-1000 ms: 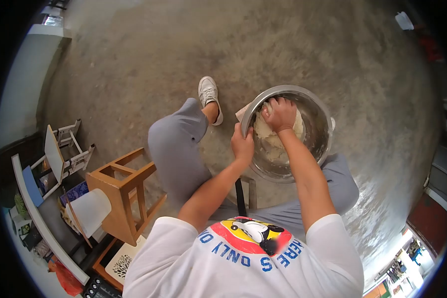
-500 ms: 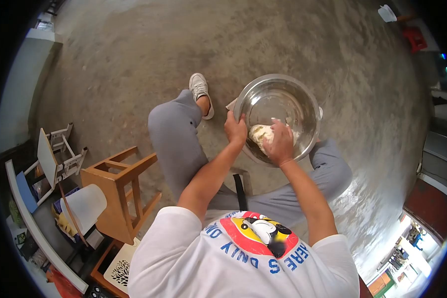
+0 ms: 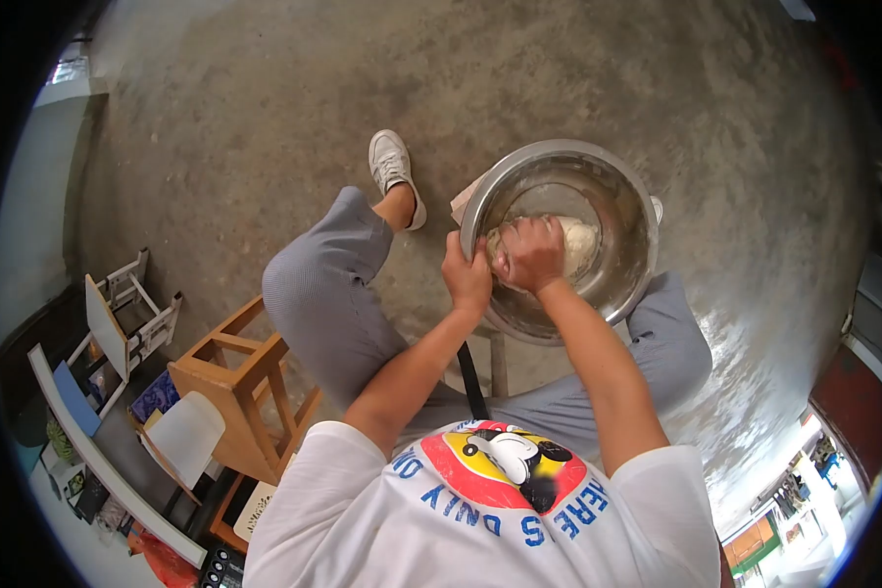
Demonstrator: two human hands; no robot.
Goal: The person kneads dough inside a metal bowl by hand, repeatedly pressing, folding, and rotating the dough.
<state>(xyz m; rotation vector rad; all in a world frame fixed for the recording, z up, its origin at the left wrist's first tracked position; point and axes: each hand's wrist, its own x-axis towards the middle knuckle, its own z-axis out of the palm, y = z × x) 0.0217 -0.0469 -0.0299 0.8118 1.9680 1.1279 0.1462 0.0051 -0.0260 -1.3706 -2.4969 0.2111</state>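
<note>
A wide metal bowl (image 3: 624,186) stands in front of me between my legs. Pale dough (image 3: 580,245) lies inside it, partly covered by my right hand (image 3: 532,255), whose fingers are curled down onto the dough's left part. My left hand (image 3: 467,277) grips the bowl's left rim, with the thumb over the edge.
An orange-brown wooden stool (image 3: 225,372) lies on its side to the left of my leg. Behind it are a white container (image 3: 188,436) and a folding step stool (image 3: 118,318). My white shoe (image 3: 392,162) rests on the concrete floor ahead. A pale object (image 3: 467,199) sits beside the bowl.
The dough first shifted towards the bowl's near side, and now lies nearer the middle. My right hand has moved left and pushes down on it. My left hand stays on the rim.
</note>
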